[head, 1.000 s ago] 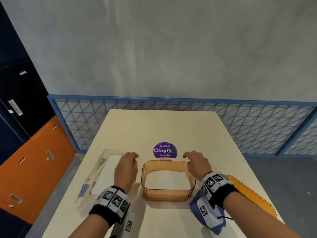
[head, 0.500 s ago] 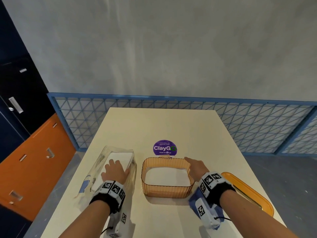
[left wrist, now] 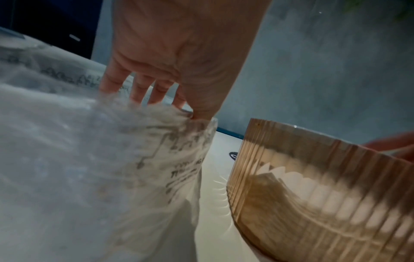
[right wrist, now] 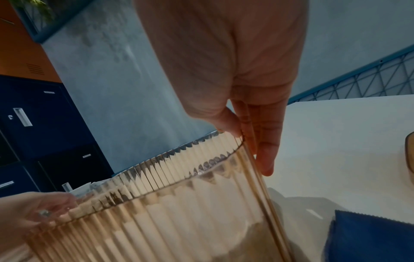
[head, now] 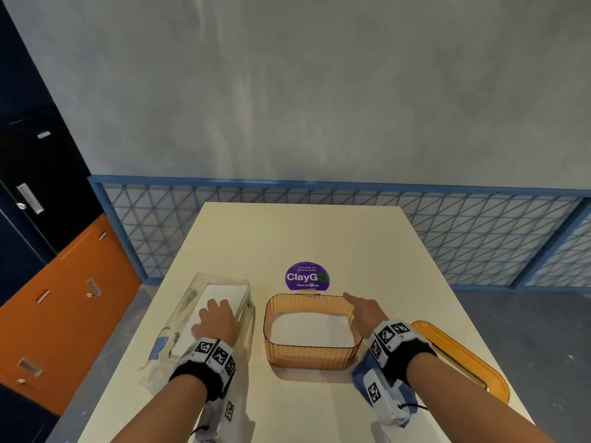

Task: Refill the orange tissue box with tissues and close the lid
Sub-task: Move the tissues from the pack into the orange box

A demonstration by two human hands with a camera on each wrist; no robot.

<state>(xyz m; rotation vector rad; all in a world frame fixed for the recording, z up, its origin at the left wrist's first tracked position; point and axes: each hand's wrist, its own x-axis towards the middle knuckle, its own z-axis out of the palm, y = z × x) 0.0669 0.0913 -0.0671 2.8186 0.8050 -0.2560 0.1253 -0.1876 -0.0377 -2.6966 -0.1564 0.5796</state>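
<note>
The box [head: 311,334] sits between our hands, lid off, with a low layer of white tissues [head: 311,329] already on its floor (well short of the rim, so we judge the refill only begun). Our right hand [head: 363,310] steadies it at the far right corner: in the right wrist view the thumb lies on the rim inside and the fingers [right wrist: 266,141] run straight down the outer wall, a light pinch on the wall and no full wrap.

Our left hand [head: 217,321] is down in the open top of the clear pack [head: 220,282], just left of the box. The left wrist view shows its fingers [left wrist: 143,88] reaching into the crumpled plastic with the thumb at the pack's edge; whether they have closed on any tissues we cannot tell, for the fingertips are buried and blurred.

The lid [head: 463,356] lies flat behind and to the right of our right wrist, seen whole only from the head view. What is left, as we judge it: lift more tissues across, settle them, then fetch the lid and press it on.

Only the wrist views show the ribbed wall close up, with tissue visible low through it.
</note>
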